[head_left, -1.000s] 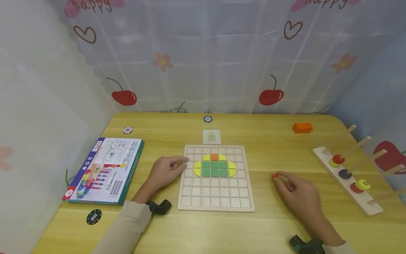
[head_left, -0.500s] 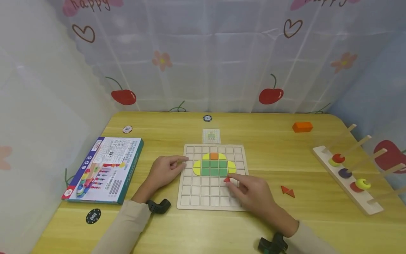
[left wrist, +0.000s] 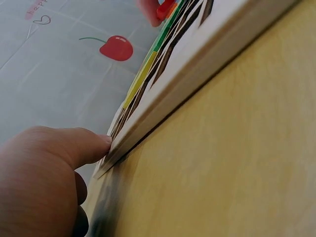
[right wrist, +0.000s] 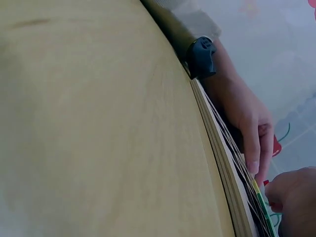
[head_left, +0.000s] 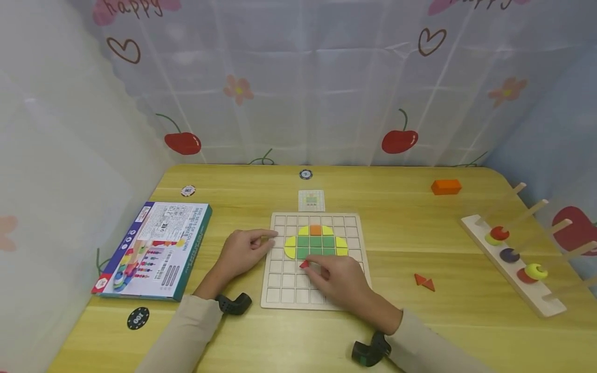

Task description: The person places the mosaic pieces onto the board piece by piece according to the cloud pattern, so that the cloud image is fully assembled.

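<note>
My right hand pinches a small red triangle tile between thumb and index finger, over the wooden grid board just below its green square tiles. Yellow rounded tiles flank the green ones, and an orange square tile sits above them. Resting at the board's left edge, my left hand touches it with its fingertips. The left wrist view shows one finger against the board's side. Two more red triangle tiles lie on the table to the right.
A pattern card lies behind the board. At left is a flat toy box with a black chip in front. An orange block stands at the back right, near a peg rack with coloured beads.
My right hand has carried the red triangle tile leftward from the table's right side onto the board. Two red triangle tiles on the table came into view. My left hand stayed put.
</note>
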A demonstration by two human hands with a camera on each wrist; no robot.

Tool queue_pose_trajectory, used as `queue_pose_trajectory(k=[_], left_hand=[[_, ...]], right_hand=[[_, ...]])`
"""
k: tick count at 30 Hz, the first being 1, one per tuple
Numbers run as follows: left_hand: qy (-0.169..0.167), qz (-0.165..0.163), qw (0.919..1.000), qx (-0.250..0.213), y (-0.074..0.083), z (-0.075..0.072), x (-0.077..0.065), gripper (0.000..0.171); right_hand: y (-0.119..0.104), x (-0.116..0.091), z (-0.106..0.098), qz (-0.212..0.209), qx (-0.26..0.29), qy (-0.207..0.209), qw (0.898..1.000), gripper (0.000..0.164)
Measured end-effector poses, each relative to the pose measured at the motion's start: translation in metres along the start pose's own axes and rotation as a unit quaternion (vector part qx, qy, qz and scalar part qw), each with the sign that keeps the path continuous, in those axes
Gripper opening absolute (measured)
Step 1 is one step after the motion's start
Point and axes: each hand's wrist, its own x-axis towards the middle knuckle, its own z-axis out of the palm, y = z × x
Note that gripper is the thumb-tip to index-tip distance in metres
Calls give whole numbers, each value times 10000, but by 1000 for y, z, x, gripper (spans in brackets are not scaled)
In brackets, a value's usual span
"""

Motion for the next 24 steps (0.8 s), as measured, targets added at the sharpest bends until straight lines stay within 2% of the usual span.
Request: queue_pose_trajectory(k=[15,24], left_hand=[[8,-24,10000,-19,-2,1,-3,19],[-11,45,10000,-30,-1,0,0,19]], right_hand=[[2,-1,5,-46,-105,-308,9995,22],[4,-2,-2,-234,131,-328,9991,15]])
